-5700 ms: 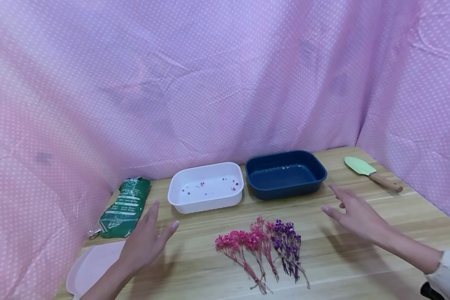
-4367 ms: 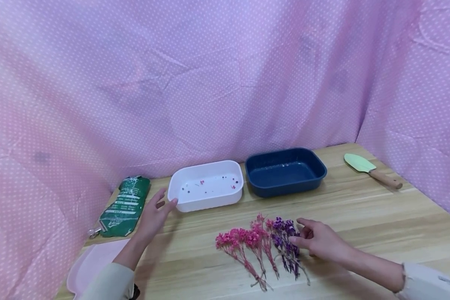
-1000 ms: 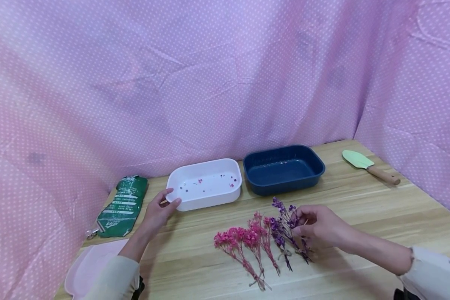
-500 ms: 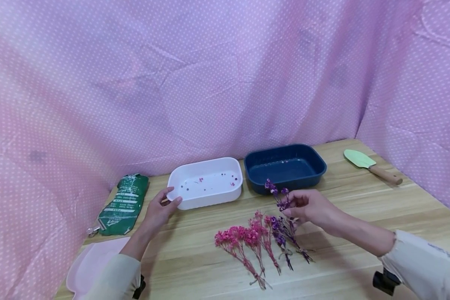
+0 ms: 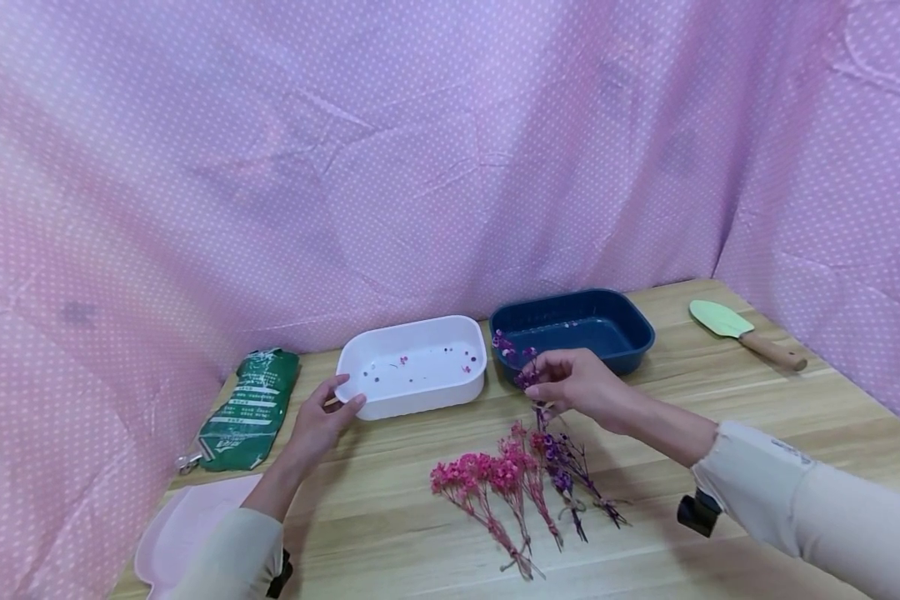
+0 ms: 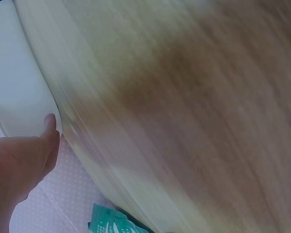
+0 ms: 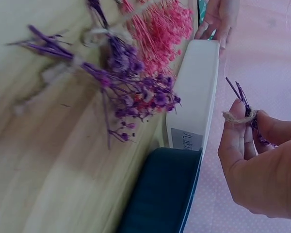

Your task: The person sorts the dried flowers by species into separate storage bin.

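Note:
My right hand (image 5: 577, 387) pinches a small bunch of purple dried flowers (image 5: 528, 375) by its stems, raised in front of the blue tub (image 5: 570, 371). In the right wrist view, twine (image 7: 240, 117) is tied round the bunch's stems, between thumb and fingers. My left hand (image 5: 321, 423) grips the near left corner of the white tub (image 5: 420, 402), thumb on the front wall. Bits of flower lie scattered in that tub. Several pink dried bunches (image 5: 487, 477) lie on the table, beside two purple bunches (image 5: 564, 475).
A green printed bag (image 5: 247, 412) lies at the left, with a pink lid-like tray (image 5: 187, 533) nearer. At the far right rests a trowel (image 5: 750, 335) with a pale green blade and wooden handle. Pink dotted cloth (image 5: 420, 167) hangs behind the wooden table (image 5: 390, 508).
My left hand, open before, has moved onto the white tub's corner. My right hand has picked one purple bunch from the others and carried it up and left toward the tubs.

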### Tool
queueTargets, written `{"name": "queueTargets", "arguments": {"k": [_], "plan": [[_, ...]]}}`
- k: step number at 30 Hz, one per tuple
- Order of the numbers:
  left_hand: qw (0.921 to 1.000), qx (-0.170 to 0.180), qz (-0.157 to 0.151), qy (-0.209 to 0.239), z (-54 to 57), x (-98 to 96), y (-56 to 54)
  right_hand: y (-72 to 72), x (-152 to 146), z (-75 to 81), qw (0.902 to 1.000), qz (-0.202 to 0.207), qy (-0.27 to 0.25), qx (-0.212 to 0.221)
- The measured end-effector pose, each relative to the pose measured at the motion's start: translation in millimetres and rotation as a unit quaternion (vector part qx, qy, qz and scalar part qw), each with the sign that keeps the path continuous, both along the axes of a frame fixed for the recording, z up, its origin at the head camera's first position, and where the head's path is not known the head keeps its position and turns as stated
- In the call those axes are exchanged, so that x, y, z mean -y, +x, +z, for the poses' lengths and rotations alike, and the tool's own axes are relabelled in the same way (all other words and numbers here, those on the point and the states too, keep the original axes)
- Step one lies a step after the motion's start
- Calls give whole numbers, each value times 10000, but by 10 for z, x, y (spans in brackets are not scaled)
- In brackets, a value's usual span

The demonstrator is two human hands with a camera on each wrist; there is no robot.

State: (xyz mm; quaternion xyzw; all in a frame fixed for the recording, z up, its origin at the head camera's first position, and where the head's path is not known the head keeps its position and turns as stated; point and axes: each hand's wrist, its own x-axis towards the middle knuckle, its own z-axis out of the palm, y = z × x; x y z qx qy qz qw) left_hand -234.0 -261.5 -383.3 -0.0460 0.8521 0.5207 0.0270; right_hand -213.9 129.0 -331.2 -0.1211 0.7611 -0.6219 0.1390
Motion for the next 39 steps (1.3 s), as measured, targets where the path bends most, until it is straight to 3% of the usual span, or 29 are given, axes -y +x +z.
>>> {"name": "queueTargets", "arguments": {"k": [14, 20, 29, 39], "plan": [[9999, 83, 18, -69, -16, 12, -9, -477, 368, 96, 9988, -381, -299, -76], [10000, 59, 52, -33, -18, 9, -17, -703, 624, 136, 9977, -462, -318, -385], [9999, 110, 34, -116, 1, 6, -23, -1003, 856, 68, 9957, -823, -394, -128], [9999, 100, 21, -120, 21, 4, -17, -1076, 1049, -108, 9971, -568, 483, -173]]}}
